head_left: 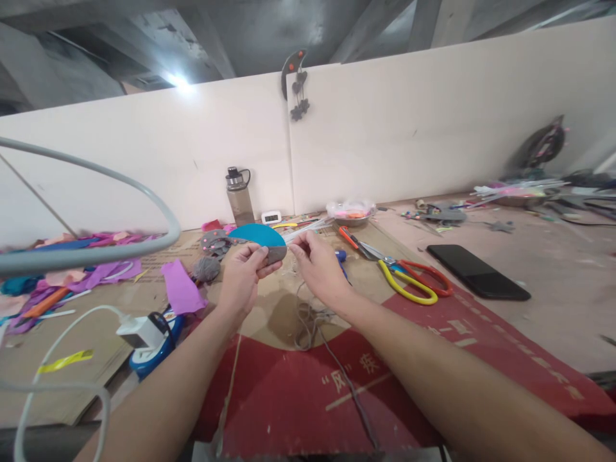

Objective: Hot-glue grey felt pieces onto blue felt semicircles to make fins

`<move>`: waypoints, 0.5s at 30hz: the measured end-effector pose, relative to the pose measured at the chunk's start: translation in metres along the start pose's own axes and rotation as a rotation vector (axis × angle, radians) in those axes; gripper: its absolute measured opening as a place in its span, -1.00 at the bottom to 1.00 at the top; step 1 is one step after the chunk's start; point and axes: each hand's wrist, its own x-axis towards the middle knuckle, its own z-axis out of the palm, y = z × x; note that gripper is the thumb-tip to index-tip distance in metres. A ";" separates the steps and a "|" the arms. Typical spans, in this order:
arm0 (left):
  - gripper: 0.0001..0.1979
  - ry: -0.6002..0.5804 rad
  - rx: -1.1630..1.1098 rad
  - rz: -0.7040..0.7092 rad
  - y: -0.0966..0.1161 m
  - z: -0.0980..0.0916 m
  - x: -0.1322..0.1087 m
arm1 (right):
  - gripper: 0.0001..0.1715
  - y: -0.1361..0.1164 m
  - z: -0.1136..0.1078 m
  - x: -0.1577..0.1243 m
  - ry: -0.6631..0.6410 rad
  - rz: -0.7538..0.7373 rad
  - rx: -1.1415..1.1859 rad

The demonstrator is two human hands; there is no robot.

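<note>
My left hand [244, 276] is closed on the lower edge of a blue half-round piece [258, 235] with a grey underside, held up above the table. My right hand [315, 262] sits just right of it with thumb and fingertips pinched together near the piece's right end, on something too thin to make out. A tangle of brown twine [308, 321] lies on the cardboard under both hands.
Yellow-handled scissors [407, 285] and red-handled scissors [423, 273] lie right of my hands, then a black phone [478, 271]. A water bottle [239, 196] stands at the white partition. Purple and pink scraps [96, 269], a charger [139, 330] and cables crowd the left.
</note>
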 end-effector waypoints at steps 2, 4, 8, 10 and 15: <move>-0.76 0.003 -0.010 -0.003 0.000 0.000 0.000 | -0.88 0.000 0.000 0.000 -0.002 0.008 0.012; -0.77 0.007 -0.018 -0.009 0.000 0.000 0.000 | -0.88 -0.001 0.000 0.000 -0.009 0.031 0.041; -0.78 -0.004 -0.029 -0.046 0.001 0.000 0.000 | -0.89 -0.003 0.000 0.001 -0.014 0.065 0.101; -0.79 -0.003 -0.031 -0.070 0.000 0.000 0.001 | -0.88 -0.004 0.000 0.002 -0.012 0.067 0.105; -0.80 0.001 -0.054 -0.094 -0.002 -0.001 0.002 | -0.86 -0.003 0.000 0.003 -0.029 0.082 0.114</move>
